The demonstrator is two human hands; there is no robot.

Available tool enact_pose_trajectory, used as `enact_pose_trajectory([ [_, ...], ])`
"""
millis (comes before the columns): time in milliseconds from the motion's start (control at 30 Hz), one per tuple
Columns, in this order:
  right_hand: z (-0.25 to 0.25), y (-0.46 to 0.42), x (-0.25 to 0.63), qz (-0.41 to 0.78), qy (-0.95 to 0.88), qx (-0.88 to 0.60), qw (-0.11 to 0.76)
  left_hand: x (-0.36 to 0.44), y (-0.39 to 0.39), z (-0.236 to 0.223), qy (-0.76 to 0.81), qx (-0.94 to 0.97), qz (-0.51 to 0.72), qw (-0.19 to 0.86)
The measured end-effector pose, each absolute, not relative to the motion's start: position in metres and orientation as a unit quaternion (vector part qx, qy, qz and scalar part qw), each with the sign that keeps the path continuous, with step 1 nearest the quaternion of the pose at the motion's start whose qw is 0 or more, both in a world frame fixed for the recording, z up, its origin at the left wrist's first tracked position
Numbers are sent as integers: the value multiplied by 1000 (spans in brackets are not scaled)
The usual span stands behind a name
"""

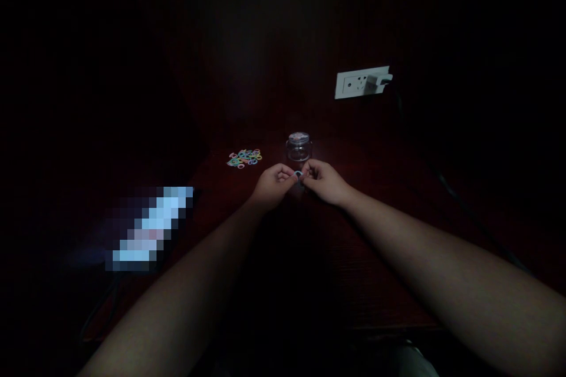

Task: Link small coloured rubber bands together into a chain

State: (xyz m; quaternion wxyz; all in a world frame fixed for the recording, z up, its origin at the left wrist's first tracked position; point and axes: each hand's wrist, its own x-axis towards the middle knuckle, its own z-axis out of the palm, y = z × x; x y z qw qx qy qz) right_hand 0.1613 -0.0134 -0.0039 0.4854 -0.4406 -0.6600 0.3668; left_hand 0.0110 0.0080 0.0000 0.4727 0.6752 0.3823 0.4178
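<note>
My left hand and my right hand meet above the dark red table, each with fingers pinched. Between their fingertips they hold a small pale blue hair tie, whose upper curve shows as an arc while the fingers cover its sides. Just beyond my hands stands a clear jar with a patterned lid on top. A loose pile of small colored hair ties lies on the table to the left of the jar, apart from my left hand.
A lit, pixelated screen is at the left, with a cable beneath it. On the dark back surface is a white power socket with a plug in it. A dark cable runs along the right side.
</note>
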Motion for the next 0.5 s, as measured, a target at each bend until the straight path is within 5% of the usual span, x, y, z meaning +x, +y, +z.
enact_pose_trajectory([
  [500,-4,-13,160,359,-650,-453,494,11,7,2,369,667,408,503],
])
